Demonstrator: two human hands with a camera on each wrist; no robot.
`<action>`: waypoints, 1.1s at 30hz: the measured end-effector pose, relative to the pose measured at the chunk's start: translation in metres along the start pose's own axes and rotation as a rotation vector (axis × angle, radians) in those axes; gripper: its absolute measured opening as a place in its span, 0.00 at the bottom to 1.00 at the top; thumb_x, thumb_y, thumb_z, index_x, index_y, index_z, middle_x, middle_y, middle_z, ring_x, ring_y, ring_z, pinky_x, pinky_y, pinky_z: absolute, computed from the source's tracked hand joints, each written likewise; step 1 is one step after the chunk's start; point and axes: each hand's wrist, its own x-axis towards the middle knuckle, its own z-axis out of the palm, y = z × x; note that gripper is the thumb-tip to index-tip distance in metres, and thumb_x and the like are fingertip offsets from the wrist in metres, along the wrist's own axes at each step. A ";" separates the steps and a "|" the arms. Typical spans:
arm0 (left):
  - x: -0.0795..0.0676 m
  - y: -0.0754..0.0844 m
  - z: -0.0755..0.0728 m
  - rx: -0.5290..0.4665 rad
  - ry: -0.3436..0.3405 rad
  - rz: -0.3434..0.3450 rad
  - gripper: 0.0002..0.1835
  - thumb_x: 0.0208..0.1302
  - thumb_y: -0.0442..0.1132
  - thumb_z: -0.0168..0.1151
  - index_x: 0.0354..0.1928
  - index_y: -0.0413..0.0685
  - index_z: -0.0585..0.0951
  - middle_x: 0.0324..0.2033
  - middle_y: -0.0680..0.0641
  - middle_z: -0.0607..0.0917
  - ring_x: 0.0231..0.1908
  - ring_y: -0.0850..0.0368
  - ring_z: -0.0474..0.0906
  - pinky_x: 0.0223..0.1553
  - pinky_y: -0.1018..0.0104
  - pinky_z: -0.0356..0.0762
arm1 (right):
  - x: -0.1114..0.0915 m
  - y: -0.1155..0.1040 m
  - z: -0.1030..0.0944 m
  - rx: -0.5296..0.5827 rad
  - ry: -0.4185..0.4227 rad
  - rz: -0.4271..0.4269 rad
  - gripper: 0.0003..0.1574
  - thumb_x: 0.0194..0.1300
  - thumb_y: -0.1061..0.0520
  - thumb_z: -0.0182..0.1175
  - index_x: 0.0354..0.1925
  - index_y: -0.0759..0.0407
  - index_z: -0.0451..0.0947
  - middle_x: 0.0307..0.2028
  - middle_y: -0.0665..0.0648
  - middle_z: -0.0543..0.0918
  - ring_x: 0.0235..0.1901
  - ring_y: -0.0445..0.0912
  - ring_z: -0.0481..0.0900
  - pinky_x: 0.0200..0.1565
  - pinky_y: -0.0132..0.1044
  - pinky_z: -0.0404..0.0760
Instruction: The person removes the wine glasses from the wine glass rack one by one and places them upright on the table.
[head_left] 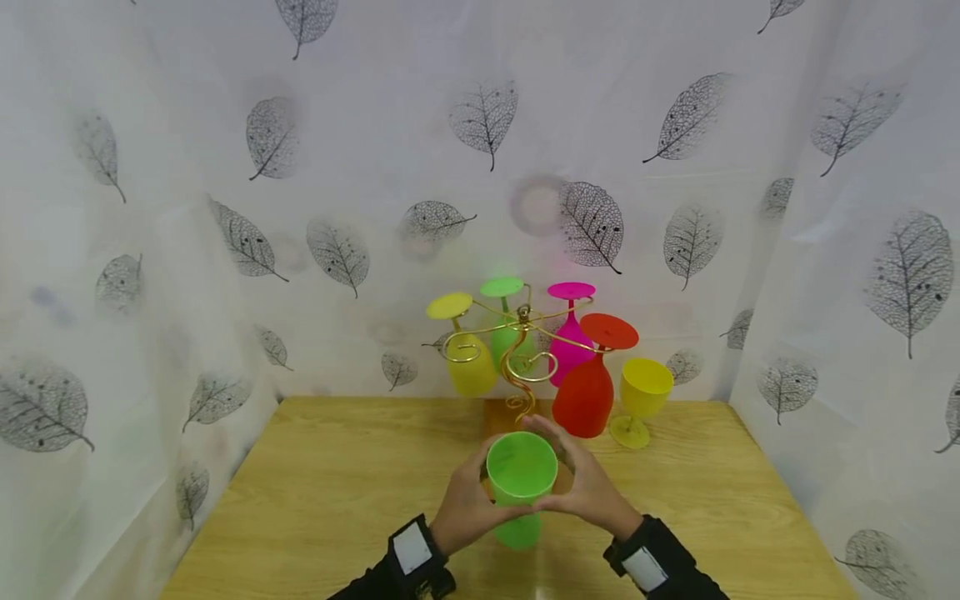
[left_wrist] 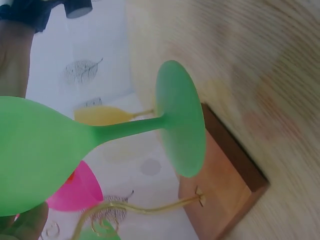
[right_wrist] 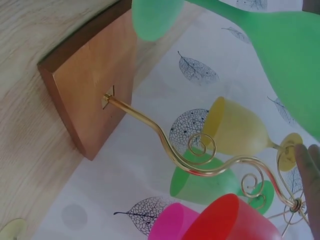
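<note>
A green plastic goblet point(head_left: 522, 464) stands upright between my two hands, its round foot point(left_wrist: 181, 120) above the tabletop. My left hand point(head_left: 467, 507) holds the bowl from the left, its thumb across the near side. From the right, my right hand point(head_left: 592, 492) curls its fingers and thumb around the same bowl. Just beyond is a gold wire rack point(head_left: 517, 358) on a wooden base point(right_wrist: 95, 85). Upside down from its arms hang a yellow goblet point(head_left: 471, 364), another green goblet point(head_left: 504, 337), a pink goblet point(head_left: 570, 350) and a red goblet point(head_left: 583, 397).
Right of the rack, a second yellow goblet point(head_left: 645, 392) stands upright on the wood-grain table point(head_left: 360, 467). White sheeting point(head_left: 420, 133) with printed leaves rises behind the table and along both sides.
</note>
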 end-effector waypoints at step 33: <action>0.038 -0.116 -0.117 0.226 0.554 -0.364 0.47 0.46 0.41 0.75 0.66 0.37 0.60 0.60 0.33 0.72 0.61 0.37 0.69 0.60 0.44 0.70 | -0.047 0.000 -0.028 0.083 0.280 -0.061 0.52 0.47 0.80 0.63 0.67 0.77 0.48 0.67 0.52 0.67 0.65 0.36 0.65 0.62 0.24 0.68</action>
